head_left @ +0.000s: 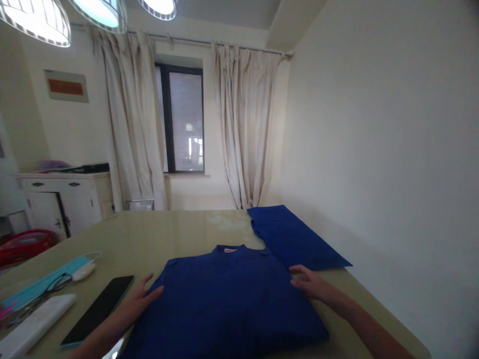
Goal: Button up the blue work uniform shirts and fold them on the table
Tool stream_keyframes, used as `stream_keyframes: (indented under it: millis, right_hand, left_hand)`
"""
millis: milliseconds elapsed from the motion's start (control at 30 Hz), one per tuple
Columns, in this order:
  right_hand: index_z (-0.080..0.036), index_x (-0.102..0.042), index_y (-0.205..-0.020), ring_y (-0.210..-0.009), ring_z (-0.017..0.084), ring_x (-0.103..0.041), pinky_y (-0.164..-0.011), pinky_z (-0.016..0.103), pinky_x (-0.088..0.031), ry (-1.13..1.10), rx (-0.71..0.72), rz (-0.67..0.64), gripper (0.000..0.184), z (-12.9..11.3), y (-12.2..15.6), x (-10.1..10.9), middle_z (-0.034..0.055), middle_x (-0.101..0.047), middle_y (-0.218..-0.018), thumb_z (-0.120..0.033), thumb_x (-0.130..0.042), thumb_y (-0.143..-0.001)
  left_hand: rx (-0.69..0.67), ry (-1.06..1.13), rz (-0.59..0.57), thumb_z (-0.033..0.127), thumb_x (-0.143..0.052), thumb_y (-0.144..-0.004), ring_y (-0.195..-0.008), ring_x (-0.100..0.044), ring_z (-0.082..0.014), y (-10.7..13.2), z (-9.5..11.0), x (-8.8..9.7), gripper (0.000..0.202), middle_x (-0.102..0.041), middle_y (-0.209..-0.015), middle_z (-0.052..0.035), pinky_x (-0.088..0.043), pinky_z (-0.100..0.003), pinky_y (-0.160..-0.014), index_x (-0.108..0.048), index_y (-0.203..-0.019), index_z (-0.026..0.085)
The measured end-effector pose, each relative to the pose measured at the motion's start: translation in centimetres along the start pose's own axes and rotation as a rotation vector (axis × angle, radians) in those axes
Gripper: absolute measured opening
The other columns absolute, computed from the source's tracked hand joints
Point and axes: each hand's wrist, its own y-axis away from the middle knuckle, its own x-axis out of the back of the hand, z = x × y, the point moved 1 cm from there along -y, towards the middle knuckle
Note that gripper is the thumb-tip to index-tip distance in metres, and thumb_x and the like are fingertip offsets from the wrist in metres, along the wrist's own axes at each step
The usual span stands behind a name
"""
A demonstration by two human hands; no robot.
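Note:
A dark blue shirt lies flat on the beige table, collar pointing away from me. My left hand rests open on the shirt's left shoulder edge, fingers stretched flat. On the shirt's right shoulder edge my right hand also lies flat and open. A second blue garment, folded, sits just beyond my right hand, near the wall.
A black phone, a white flat object, glasses and a light blue face mask lie at the table's left. A white cabinet, curtains and a window stand behind. The wall runs close along the right.

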Motion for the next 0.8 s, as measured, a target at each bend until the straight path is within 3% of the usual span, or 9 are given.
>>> stream_keyframes:
  millis: [100,167,233,267,400,533,700,800]
  right_hand:
    - [-0.023,-0.061,-0.124,-0.083,0.023,-0.069,-0.074,0.033,-0.052,-0.05,0.031,0.123,0.068,-2.1,-2.3,-3.1,0.0041,-0.072,-0.092,-0.057,-0.075,-0.067]
    - [-0.021,-0.068,-0.115,-0.088,0.027,-0.07,-0.082,0.039,-0.053,-0.033,0.045,0.135,0.057,-3.5,-3.8,-4.7,0.0063,-0.074,-0.092,-0.048,-0.075,-0.065]
    - [-0.02,-0.074,-0.104,-0.098,0.03,-0.069,-0.093,0.042,-0.05,-0.008,0.082,0.144,0.046,-4.8,-4.6,-5.2,0.0072,-0.076,-0.098,-0.038,-0.075,-0.062]
    - [-0.02,-0.076,-0.103,-0.105,0.03,-0.067,-0.099,0.042,-0.048,0.001,0.131,0.156,0.043,-5.4,-4.8,-5.0,0.007,-0.076,-0.105,-0.034,-0.074,-0.063]
    - [-0.021,-0.077,-0.108,-0.118,0.03,-0.062,-0.111,0.043,-0.039,0.067,0.38,0.27,0.04,-6.9,-5.1,-2.5,0.0051,-0.074,-0.118,-0.029,-0.064,-0.071]
    - [-0.021,-0.074,-0.113,-0.121,0.027,-0.061,-0.112,0.041,-0.039,0.15,0.296,0.4,0.047,-5.9,-5.5,-0.6,0.0054,-0.072,-0.123,-0.024,-0.055,-0.07]
    - [-0.02,-0.079,-0.096,-0.116,0.034,-0.064,-0.108,0.047,-0.042,0.254,0.151,0.333,0.036,-2.3,-3.6,-0.6,0.0097,-0.075,-0.113,-0.023,-0.066,-0.062]
    - [-0.022,-0.075,-0.105,-0.116,0.034,-0.064,-0.104,0.046,-0.045,0.326,0.143,0.294,0.041,0.0,-1.4,-0.5,0.0101,-0.073,-0.118,-0.032,-0.073,-0.066]
  left_hand:
    - [-0.105,-0.126,0.068,0.059,-0.082,-0.067,-0.098,-0.076,-0.0369,-2.0,1.7,-1.7,0.097,-0.079,-0.103,-0.0116,-0.061,-0.049,-0.088,-0.044,-0.149,0.022]
    - [-0.21,-0.272,0.16,0.047,-0.08,-0.066,-0.112,-0.071,-0.0379,-2.9,3.1,-2.4,0.061,-0.079,-0.103,-0.0119,-0.056,-0.049,-0.099,-0.068,-0.12,0.021]
    - [-0.336,-0.394,0.245,0.039,-0.077,-0.063,-0.122,-0.065,-0.0384,-3.3,4.6,-2.6,0.035,-0.079,-0.105,-0.0115,-0.047,-0.048,-0.111,-0.076,-0.093,0.021]
    - [-0.4,-0.425,0.27,0.039,-0.075,-0.064,-0.124,-0.064,-0.038,-3.3,5.2,-2.6,0.03,-0.079,-0.108,-0.0104,-0.043,-0.048,-0.114,-0.077,-0.09,0.022]
    - [-0.583,-0.402,0.281,0.045,-0.071,-0.072,-0.129,-0.06,-0.0336,-3.1,7.3,-2.5,0.045,-0.073,-0.127,-0.006,-0.038,-0.047,-0.119,-0.075,-0.113,0.026]
    - [-0.562,-0.417,0.211,0.051,-0.072,-0.069,-0.132,-0.057,-0.0342,-4.4,7.4,-3.5,0.066,-0.065,-0.139,-0.0134,-0.037,-0.046,-0.119,-0.067,-0.127,0.019]
    - [-0.33,-0.539,0.197,0.051,-0.079,-0.052,-0.125,-0.061,-0.0434,-6.1,3.3,-3.2,0.085,-0.068,-0.13,-0.0236,-0.044,-0.051,-0.112,-0.061,-0.125,0.011]
    - [-0.216,-0.478,0.127,0.059,-0.083,-0.053,-0.112,-0.069,-0.0443,-5.2,0.6,-1.9,0.099,-0.074,-0.115,-0.023,-0.053,-0.052,-0.101,-0.052,-0.134,0.011]
